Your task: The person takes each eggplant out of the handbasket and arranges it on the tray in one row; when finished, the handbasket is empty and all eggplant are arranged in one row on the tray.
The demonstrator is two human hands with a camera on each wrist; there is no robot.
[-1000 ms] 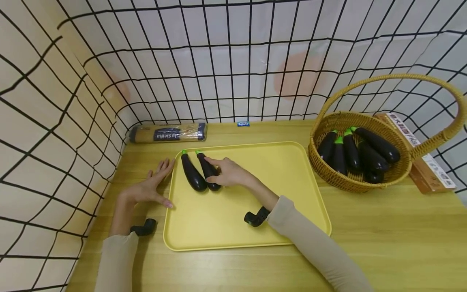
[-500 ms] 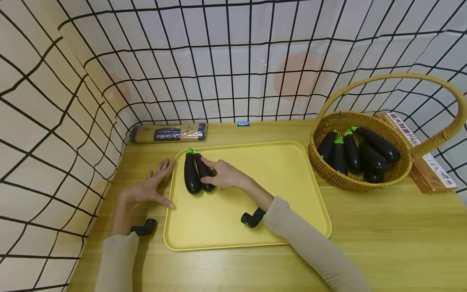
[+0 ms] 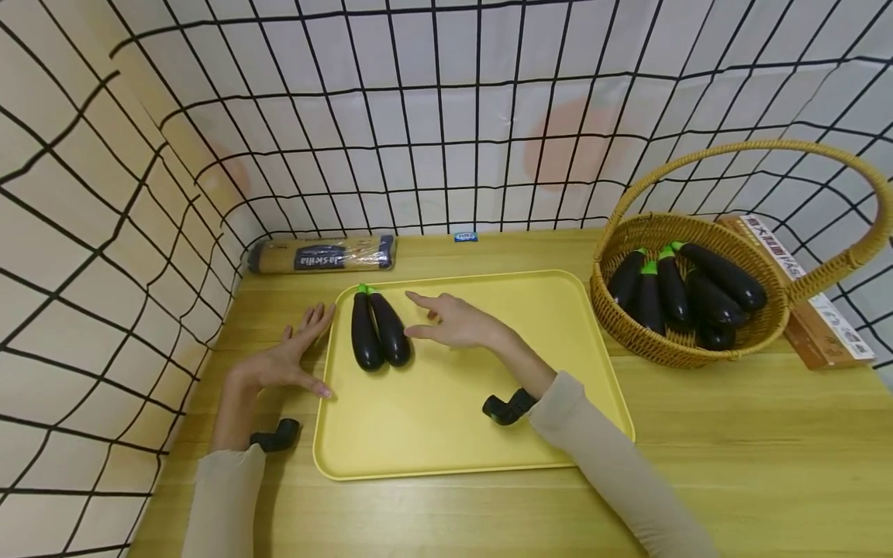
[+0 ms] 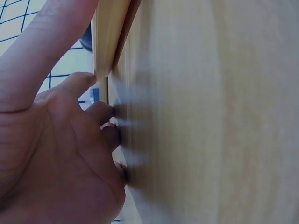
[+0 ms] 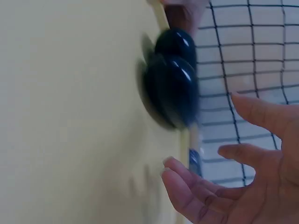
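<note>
Two dark eggplants with green stems lie side by side at the back left of a yellow tray (image 3: pixel 446 434): a left eggplant (image 3: pixel 364 333) and a right eggplant (image 3: pixel 389 329). Just to their right, my right hand (image 3: pixel 456 322) is over the tray, thumb and fingers apart and holding nothing. The right wrist view shows that hand (image 5: pixel 238 182) spread, a gap between it and the eggplants' round ends (image 5: pixel 173 88). My left hand (image 3: pixel 289 360) is at the tray's left edge with fingers spread, thumb and fingertip at the rim (image 4: pixel 105 42).
A wicker basket (image 3: pixel 652 349) with a tall handle, holding several eggplants (image 3: pixel 673 291), stands at the right. Behind it lies a brown-and-white box (image 3: pixel 823 325). A plastic-wrapped roll-shaped pack (image 3: pixel 321 254) and a small blue packet (image 3: pixel 465 236) lie along the black wire grid (image 3: pixel 477 139).
My right hand slid the right eggplant left against the other one, which straightened up, then let go and drew back to the right. My left hand has stayed in place.
</note>
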